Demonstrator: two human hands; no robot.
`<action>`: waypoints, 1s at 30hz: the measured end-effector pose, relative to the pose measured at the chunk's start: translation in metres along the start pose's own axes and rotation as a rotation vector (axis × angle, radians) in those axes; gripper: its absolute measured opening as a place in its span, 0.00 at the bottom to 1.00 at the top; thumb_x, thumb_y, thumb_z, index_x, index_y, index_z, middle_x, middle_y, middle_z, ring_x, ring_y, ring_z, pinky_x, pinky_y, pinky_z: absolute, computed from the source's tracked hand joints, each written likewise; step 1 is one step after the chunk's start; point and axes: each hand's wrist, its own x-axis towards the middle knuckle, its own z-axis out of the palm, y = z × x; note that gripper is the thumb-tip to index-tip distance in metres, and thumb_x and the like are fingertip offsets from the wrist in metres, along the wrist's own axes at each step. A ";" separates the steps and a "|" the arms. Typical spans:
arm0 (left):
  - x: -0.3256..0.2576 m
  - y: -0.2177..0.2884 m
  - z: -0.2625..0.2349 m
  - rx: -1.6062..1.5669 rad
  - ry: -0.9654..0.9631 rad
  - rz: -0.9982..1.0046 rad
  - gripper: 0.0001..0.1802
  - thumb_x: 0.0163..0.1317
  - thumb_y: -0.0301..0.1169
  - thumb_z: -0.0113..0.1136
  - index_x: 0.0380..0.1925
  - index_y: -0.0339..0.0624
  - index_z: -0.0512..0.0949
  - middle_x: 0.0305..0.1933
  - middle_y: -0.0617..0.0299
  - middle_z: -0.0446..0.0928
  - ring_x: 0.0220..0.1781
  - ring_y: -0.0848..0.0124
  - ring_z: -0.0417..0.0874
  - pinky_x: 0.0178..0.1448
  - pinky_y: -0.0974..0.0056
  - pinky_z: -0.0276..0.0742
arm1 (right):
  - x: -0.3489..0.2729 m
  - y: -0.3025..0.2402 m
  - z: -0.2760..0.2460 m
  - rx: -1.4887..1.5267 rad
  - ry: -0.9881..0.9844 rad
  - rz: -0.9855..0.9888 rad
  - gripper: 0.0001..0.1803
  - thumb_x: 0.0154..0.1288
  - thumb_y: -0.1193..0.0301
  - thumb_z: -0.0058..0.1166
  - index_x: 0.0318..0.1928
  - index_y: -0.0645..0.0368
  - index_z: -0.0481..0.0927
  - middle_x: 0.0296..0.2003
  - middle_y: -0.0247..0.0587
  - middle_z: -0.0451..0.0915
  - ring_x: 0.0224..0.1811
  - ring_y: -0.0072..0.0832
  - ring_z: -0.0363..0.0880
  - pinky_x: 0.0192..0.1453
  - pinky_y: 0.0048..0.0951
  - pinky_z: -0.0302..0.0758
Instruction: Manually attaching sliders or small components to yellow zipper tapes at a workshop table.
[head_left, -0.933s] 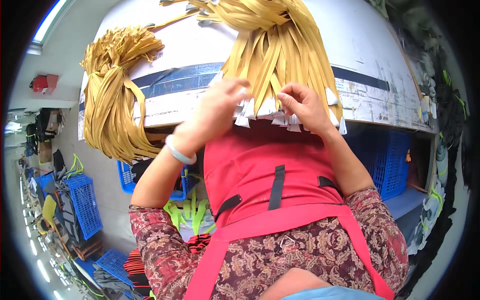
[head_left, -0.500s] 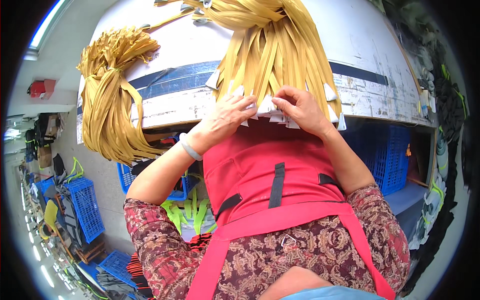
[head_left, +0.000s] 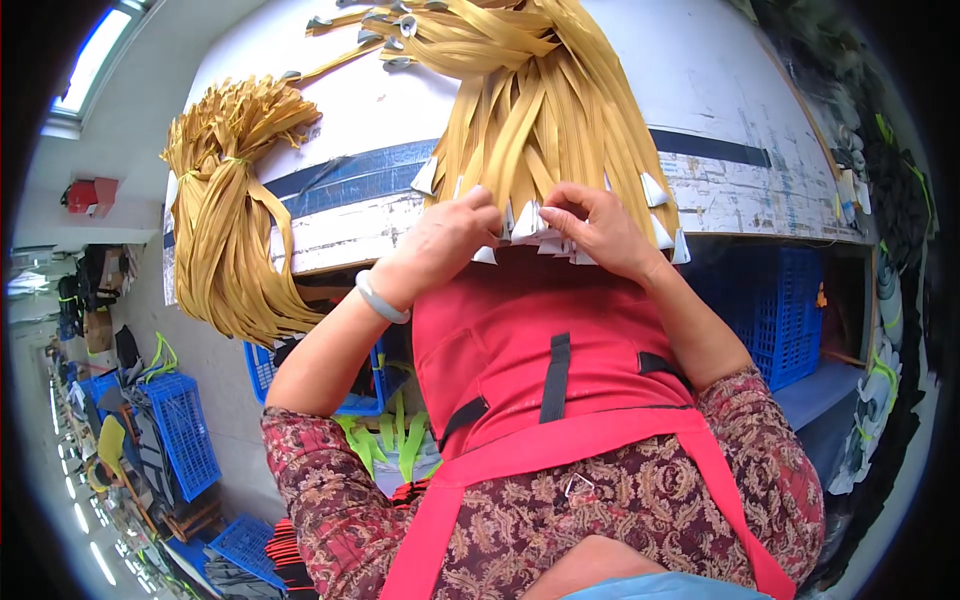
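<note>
A thick bunch of yellow straps (head_left: 540,110) lies on the white table (head_left: 700,90) and hangs over its near edge, each strap ending in a small white tab (head_left: 526,222). My left hand (head_left: 440,240) and my right hand (head_left: 590,225) meet at those hanging ends, fingers pinching the white tabs between them. A pale bangle (head_left: 380,298) sits on my left wrist. I wear a red apron (head_left: 540,350) over a patterned sleeve.
A second tied bundle of yellow straps (head_left: 230,220) hangs over the table's left corner. Blue plastic crates (head_left: 770,300) stand under the table, with more crates (head_left: 185,430) and green straps (head_left: 385,440) on the floor at the left. Dark goods line the right side.
My left hand has come in from the left and closed up against the right hand at the strap ends. The right hand has stayed in place.
</note>
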 end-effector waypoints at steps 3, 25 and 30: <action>0.008 0.021 -0.035 -0.386 0.187 -0.128 0.04 0.55 0.20 0.68 0.30 0.35 0.82 0.38 0.61 0.76 0.36 0.69 0.80 0.41 0.66 0.76 | 0.005 -0.017 -0.003 0.046 0.041 -0.108 0.08 0.71 0.71 0.56 0.42 0.64 0.80 0.34 0.33 0.78 0.37 0.18 0.76 0.42 0.22 0.73; 0.029 0.028 -0.031 -1.202 0.416 -0.154 0.06 0.56 0.20 0.69 0.33 0.36 0.81 0.36 0.66 0.81 0.34 0.79 0.79 0.40 0.73 0.76 | 0.040 -0.050 -0.022 0.443 -0.142 -0.150 0.07 0.68 0.72 0.61 0.36 0.63 0.77 0.29 0.31 0.80 0.26 0.16 0.76 0.30 0.22 0.74; 0.040 0.045 -0.014 -0.359 0.810 -0.122 0.07 0.58 0.14 0.59 0.27 0.36 0.74 0.30 0.64 0.76 0.29 0.78 0.80 0.34 0.73 0.77 | 0.042 -0.036 0.011 -0.215 0.374 -0.513 0.07 0.60 0.75 0.63 0.35 0.61 0.76 0.28 0.44 0.78 0.26 0.36 0.80 0.31 0.33 0.76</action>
